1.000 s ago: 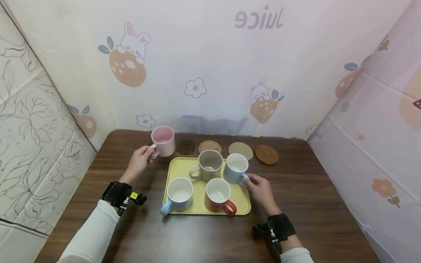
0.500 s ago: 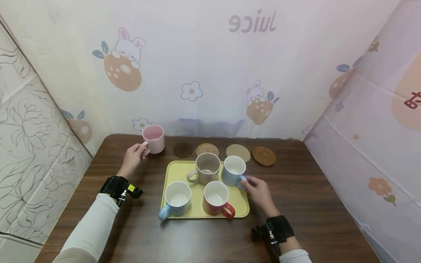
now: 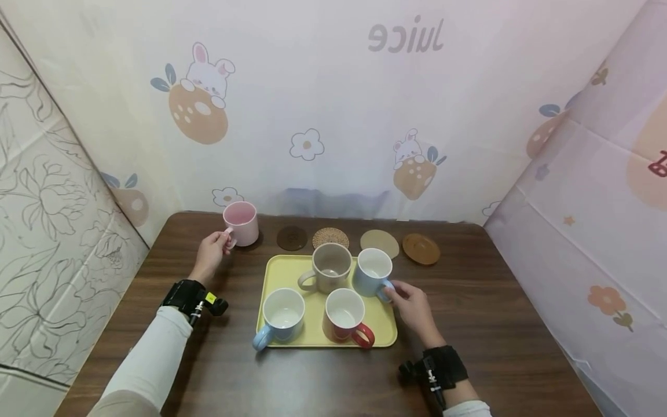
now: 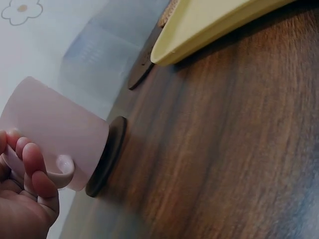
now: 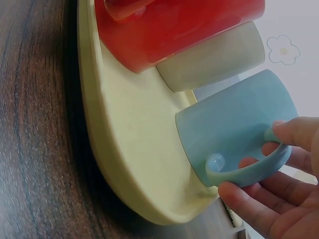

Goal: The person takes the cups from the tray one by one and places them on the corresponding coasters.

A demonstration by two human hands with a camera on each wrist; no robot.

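My left hand (image 3: 210,255) pinches the handle of a pink mug (image 3: 242,227) at the table's back left. In the left wrist view the pink mug's base meets a dark round coaster (image 4: 110,154). At the tray's back right corner, my right hand (image 3: 414,304) grips the handle of a light blue mug (image 3: 371,277), which stands upright on the yellow tray (image 3: 314,315); fingers pass through the handle in the right wrist view. Beside it on the tray are a grey-beige mug (image 3: 333,272), a red mug (image 3: 341,324) and another blue mug (image 3: 285,324).
Along the table's back lie a dark brown coaster (image 3: 292,238), a woven coaster (image 3: 330,236), a beige coaster (image 3: 379,242) and an orange-brown saucer-like coaster (image 3: 421,249). A printed curtain (image 3: 333,87) rises just behind the table's far edge.
The pink mug has moved left and down to the dark coaster at the back left, with my left hand still on its handle. My right hand stays on the light blue mug's handle.
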